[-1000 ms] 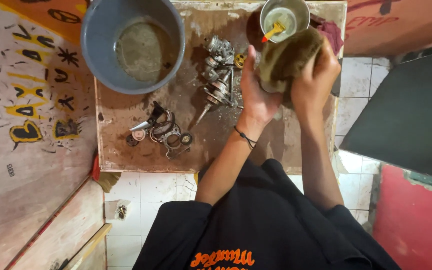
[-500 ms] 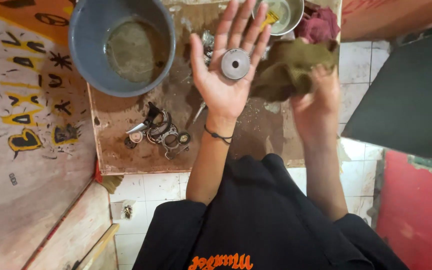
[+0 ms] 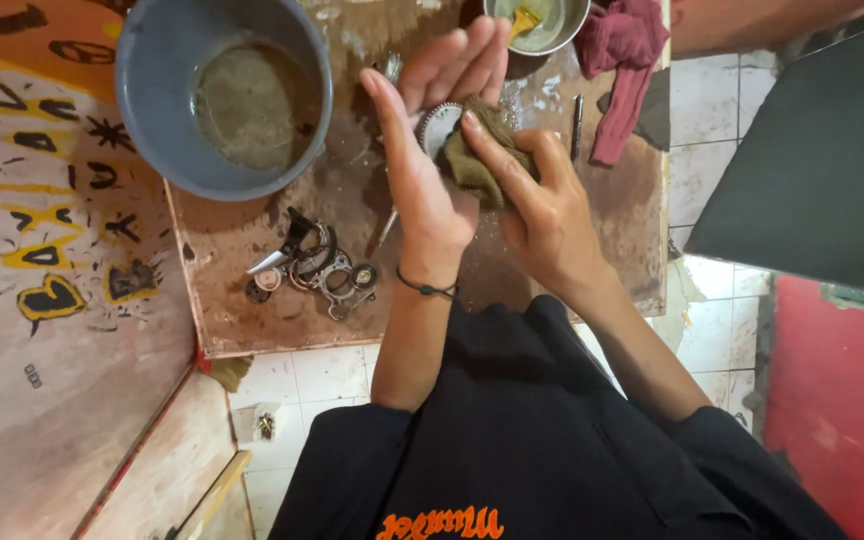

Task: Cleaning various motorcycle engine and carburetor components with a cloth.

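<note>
Wiping step in hand. Left hand (image 3: 432,160), palm open and fingers spread, cradles a toothed metal disc (image 3: 436,127); right hand (image 3: 537,205) pinches an olive rag (image 3: 482,155) against the disc's face. The next move likely calls for turning the disc to reach its unwiped side. At 8 o'clock on the board (image 3: 252,310) lie loose metal parts (image 3: 317,270); at 10 o'clock a grey bucket (image 3: 152,120); at 12 a small bowl (image 3: 542,25); at 1 a red cloth (image 3: 627,55). Nothing blocks the hands.

Gear (image 3: 436,126) in left hand (image 3: 430,170); rag (image 3: 482,160) right of it; bucket (image 3: 167,150) left; bowl (image 3: 564,38) behind.
</note>
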